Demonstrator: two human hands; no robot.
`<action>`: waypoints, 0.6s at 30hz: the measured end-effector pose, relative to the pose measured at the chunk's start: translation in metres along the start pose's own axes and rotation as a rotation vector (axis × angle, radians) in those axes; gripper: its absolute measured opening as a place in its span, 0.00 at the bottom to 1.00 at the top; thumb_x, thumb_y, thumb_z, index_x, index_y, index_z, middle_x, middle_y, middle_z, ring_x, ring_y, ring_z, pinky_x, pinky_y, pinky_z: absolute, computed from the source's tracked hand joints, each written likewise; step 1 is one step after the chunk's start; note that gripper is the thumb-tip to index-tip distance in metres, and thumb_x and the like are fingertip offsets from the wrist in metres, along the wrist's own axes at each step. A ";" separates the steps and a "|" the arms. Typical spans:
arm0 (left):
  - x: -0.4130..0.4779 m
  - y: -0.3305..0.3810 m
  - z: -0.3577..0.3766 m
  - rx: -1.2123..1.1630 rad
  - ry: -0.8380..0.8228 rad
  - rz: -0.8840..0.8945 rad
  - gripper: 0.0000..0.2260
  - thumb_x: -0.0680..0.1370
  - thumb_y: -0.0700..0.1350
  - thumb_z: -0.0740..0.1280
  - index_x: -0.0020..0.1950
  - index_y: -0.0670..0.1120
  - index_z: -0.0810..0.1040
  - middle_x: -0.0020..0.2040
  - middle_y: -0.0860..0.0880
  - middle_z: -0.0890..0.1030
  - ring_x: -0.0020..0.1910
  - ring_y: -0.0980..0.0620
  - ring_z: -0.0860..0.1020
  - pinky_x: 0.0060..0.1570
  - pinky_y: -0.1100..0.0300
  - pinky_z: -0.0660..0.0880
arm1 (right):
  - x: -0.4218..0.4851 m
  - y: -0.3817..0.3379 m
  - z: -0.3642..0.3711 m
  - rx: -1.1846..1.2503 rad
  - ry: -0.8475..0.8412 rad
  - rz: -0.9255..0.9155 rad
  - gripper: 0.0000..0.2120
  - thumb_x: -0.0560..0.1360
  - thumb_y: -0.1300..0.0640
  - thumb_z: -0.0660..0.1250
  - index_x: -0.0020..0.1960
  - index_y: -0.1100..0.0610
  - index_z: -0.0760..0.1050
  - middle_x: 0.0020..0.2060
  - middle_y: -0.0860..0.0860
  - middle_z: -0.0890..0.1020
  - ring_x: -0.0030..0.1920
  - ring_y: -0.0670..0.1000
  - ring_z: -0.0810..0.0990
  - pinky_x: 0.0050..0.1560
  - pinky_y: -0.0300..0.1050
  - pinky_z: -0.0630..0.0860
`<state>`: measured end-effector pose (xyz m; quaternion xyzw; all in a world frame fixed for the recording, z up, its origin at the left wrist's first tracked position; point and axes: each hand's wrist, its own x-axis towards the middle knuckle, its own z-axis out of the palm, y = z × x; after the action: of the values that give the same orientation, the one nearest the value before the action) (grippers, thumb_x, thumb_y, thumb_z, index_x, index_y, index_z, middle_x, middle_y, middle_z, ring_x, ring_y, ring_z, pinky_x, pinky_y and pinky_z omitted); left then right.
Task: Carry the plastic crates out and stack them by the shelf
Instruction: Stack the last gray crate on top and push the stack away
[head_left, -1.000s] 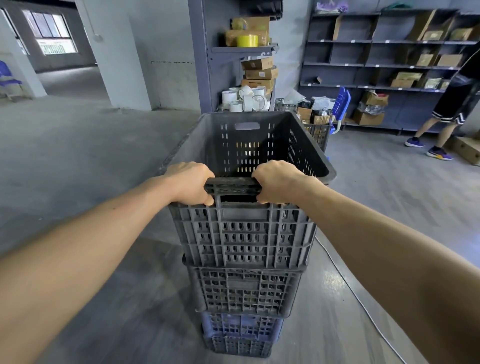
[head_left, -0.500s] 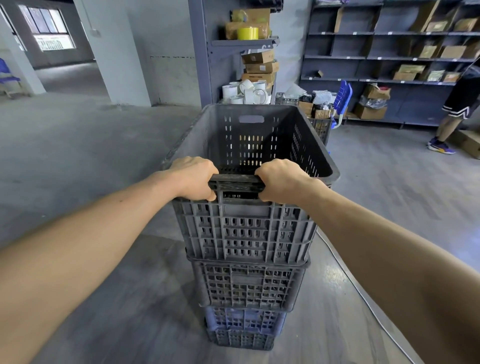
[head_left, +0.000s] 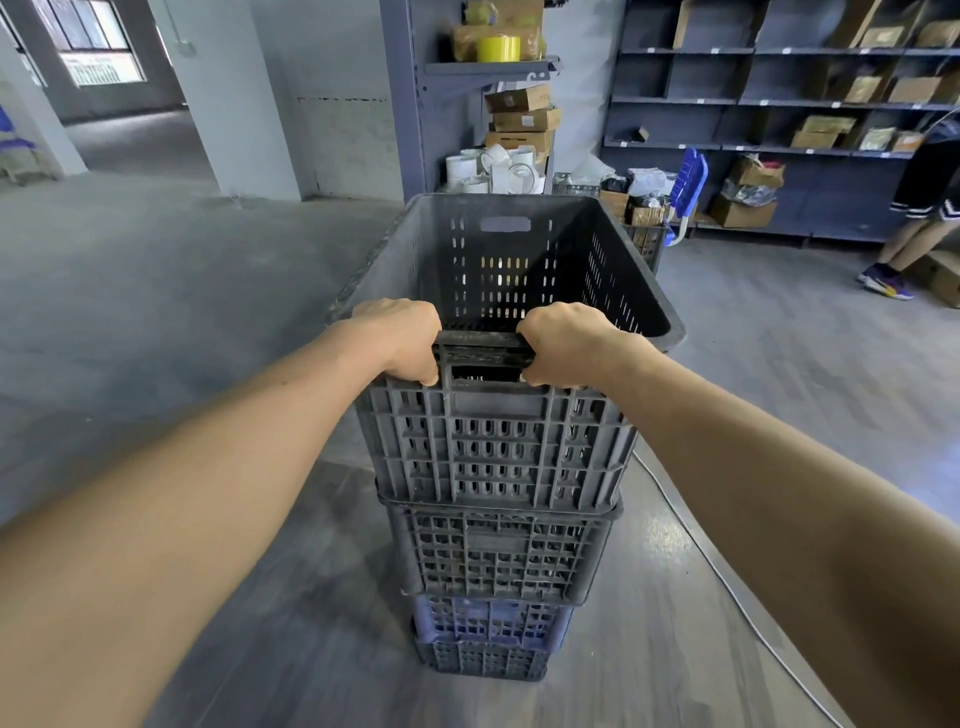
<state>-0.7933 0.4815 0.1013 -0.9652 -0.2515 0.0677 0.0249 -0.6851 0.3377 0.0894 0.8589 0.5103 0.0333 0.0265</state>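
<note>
A stack of dark grey slotted plastic crates stands on the concrete floor in front of me. The top crate is empty and open. Under it sits a second grey crate, then a blue crate and another grey one at the bottom. My left hand and my right hand both grip the near rim of the top crate, either side of its handle slot. The dark shelf unit with cardboard boxes stands ahead to the right.
A narrow grey rack holds boxes, tape rolls and white rolls straight ahead. A blue chair and a crate of goods stand beyond the stack. A person stands by the shelf at right. A white cable runs across the floor.
The view has drawn nearer to the rack and shelf, and the stack with my hands on it has come along. The person at right has shifted toward the frame edge.
</note>
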 end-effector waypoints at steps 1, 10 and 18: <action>0.000 0.003 0.000 0.003 -0.011 -0.026 0.14 0.72 0.51 0.73 0.53 0.47 0.78 0.43 0.49 0.75 0.43 0.44 0.74 0.38 0.58 0.69 | 0.000 0.000 0.000 0.002 -0.001 0.006 0.05 0.73 0.57 0.69 0.47 0.56 0.75 0.39 0.49 0.75 0.41 0.53 0.75 0.39 0.44 0.72; 0.000 0.011 -0.001 -0.003 -0.032 -0.130 0.16 0.73 0.51 0.73 0.56 0.46 0.77 0.50 0.48 0.78 0.53 0.43 0.77 0.42 0.56 0.70 | -0.004 -0.003 -0.002 0.003 0.010 0.037 0.06 0.73 0.56 0.68 0.49 0.55 0.75 0.40 0.49 0.75 0.41 0.52 0.74 0.40 0.44 0.69; -0.001 0.010 -0.005 -0.007 -0.081 -0.128 0.14 0.74 0.52 0.72 0.55 0.46 0.75 0.48 0.48 0.76 0.48 0.44 0.75 0.43 0.56 0.71 | -0.002 -0.007 -0.003 0.003 -0.037 0.091 0.07 0.74 0.55 0.68 0.51 0.55 0.75 0.40 0.49 0.75 0.41 0.53 0.75 0.40 0.44 0.70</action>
<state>-0.7886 0.4719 0.1051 -0.9437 -0.3137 0.1042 0.0156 -0.6919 0.3392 0.0917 0.8817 0.4704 0.0180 0.0331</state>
